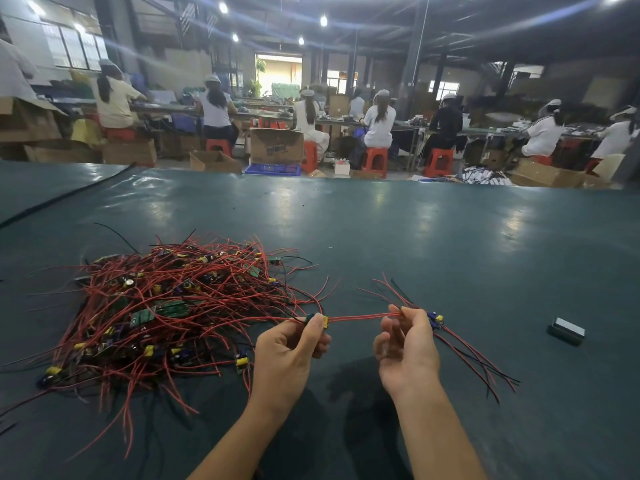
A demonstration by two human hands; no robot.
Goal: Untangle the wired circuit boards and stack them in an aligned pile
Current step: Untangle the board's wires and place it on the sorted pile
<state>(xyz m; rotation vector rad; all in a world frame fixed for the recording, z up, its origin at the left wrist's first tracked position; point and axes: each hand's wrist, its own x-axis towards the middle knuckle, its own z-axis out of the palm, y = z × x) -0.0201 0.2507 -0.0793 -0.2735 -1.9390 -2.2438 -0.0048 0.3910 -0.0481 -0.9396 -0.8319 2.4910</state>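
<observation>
A tangled heap of small green circuit boards with red and black wires (166,306) lies on the dark green table, left of centre. My left hand (287,355) pinches one small board (320,320) at the heap's right edge. Its red wires (360,318) stretch taut to my right hand (405,344), which pinches them between thumb and fingers. Just right of my right hand lies a small pile of boards (434,320), their red and black wires fanning toward the lower right.
The dark green table (381,230) runs wide in front of me. A small grey metal block (567,330) lies at the right. A black cable (65,195) crosses the far left. Beyond the table, people sit on red stools among cardboard boxes.
</observation>
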